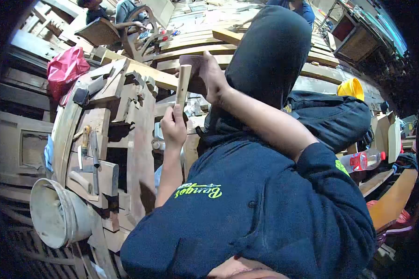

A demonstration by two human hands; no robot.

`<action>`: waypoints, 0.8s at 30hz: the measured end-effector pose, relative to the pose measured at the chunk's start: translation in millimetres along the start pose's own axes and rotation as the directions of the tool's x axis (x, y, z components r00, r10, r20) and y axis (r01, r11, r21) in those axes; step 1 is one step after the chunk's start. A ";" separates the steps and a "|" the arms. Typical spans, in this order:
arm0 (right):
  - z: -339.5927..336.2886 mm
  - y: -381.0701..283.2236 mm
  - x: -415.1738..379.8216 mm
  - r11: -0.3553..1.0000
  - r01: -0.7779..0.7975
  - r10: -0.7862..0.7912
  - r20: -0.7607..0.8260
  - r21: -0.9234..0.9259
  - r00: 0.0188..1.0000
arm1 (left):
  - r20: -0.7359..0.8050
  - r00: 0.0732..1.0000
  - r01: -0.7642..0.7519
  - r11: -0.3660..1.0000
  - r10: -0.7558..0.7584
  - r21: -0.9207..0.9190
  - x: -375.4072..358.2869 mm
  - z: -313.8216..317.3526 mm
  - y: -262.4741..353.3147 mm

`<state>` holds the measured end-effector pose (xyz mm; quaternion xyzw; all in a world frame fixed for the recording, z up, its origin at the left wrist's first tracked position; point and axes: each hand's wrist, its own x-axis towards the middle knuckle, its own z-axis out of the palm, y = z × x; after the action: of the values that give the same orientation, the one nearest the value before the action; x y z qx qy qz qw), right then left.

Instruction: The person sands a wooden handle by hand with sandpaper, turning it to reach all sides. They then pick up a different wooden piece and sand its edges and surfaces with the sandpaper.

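Note:
My left hand [173, 128] is closed round the lower end of a pale wooden piece [183, 83], which stands nearly upright and has a small dark hole in its side. Across from it, my right hand [214, 81] has its thumb raised and grips a dark brown sheet of sandpaper [191, 61]. The sheet shows just behind the top of the wood, overlapping it in this view. Part of the right fingers is hidden behind the sheet and the wood.
On the wooden bench [142, 153] at left lie a wooden-handled chisel [85, 139] and a dark-handled tool [95, 156]. A white bucket [56, 214], a red bag [67, 69] and a plastic bottle [365, 160] stand around. Another person [97, 11] sits beyond, beside a wooden chair part [100, 32].

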<state>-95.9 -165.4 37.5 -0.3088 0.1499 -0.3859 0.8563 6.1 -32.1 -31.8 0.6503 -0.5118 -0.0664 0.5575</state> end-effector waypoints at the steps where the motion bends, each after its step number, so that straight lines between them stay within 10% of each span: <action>1: 1.4 -0.6 -1.0 1.000 -0.008 0.008 -0.005 -0.030 1.000 | 0.059 0.998 0.035 0.998 -0.032 -0.048 1.5 1.6 2.1; 24: -4.8 3.1 0.1 0.999 -0.035 0.035 -0.039 0.001 0.999 | 0.114 0.993 0.011 1.000 -0.012 0.010 -2.8 12.4 15.6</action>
<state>-96.4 -165.8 31.9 -0.2984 0.1719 -0.3769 0.8599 -12.6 -35.9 -25.3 0.6509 -0.5394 -0.1041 0.5240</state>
